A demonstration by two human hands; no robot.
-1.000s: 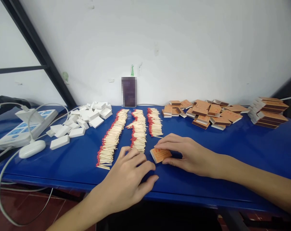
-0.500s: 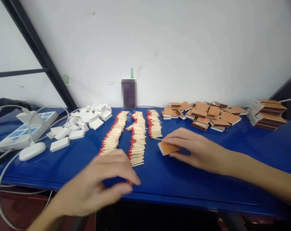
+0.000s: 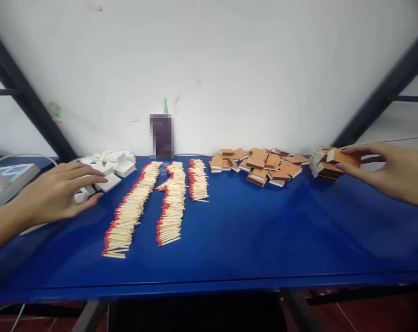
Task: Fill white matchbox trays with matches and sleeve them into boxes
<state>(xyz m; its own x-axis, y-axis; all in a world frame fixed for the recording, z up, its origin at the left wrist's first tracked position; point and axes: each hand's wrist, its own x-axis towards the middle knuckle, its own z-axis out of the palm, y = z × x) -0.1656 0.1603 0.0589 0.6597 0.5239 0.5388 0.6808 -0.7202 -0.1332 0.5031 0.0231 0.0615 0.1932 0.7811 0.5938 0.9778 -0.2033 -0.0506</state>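
Matchbox (image 3: 350,157): in the head view, at the table's back right corner, its white end facing left; half a second ago it was over the middle of the table, right of the matches.
Right hand (image 3: 391,168): thumb and fingers closed about the Matchbox from the right, pinching it; the hand has travelled from the middle of the table to the right edge.
Stack of matchboxes (image 3: 322,167): piled near the back right corner, just left of and partly behind the held one; whether the two touch, I cannot tell.
Left hand (image 3: 58,190): now near the table's left edge, fingers spread and slightly bent, thumb well apart, with no object seen gripped; half a second ago it covered the front of the left match row.
White boxes (image 3: 116,157): heaped toward the back left corner, partly hidden by the left hand; whether a fingertip touches one, I cannot tell.
Matches (image 3: 134,210): three rows running from near the back edge toward the front edge, the right one shortest; their front ends all show now.
Loose matchboxes (image 3: 259,163): scattered along the back edge, between matches and stack, apparently unchanged.
Table (image 3: 257,240): blue; everything on it sits further left in view than before, except the hands' new places.
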